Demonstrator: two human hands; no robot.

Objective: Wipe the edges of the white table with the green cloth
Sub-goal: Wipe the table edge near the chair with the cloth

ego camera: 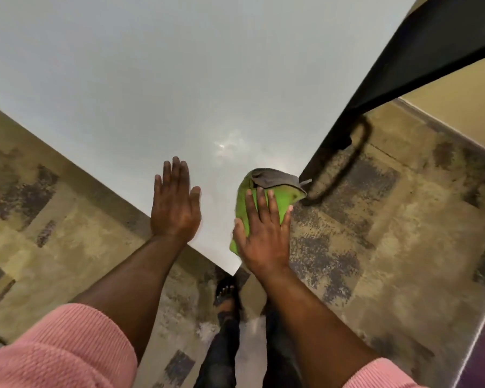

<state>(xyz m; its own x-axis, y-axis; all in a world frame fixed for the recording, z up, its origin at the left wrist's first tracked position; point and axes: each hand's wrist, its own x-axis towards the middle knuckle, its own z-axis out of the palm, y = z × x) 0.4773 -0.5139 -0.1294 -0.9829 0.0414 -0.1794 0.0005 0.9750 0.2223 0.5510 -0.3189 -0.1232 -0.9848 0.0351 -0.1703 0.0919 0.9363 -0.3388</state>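
The white table [157, 88] fills the upper middle of the head view, and its near corner points toward me at the bottom centre. My right hand [261, 236] presses flat on the green cloth [280, 201], which lies on the table's right edge close to that corner. A grey patch of the cloth is folded up at its far end. My left hand [175, 203] rests flat on the tabletop beside the left edge, fingers together, holding nothing.
A black piece of furniture [420, 51] with a looped metal leg [345, 161] stands right beside the table's right edge, just beyond the cloth. Patterned beige carpet [375, 219] lies on both sides. My legs and a sandalled foot [226, 289] stand below the corner.
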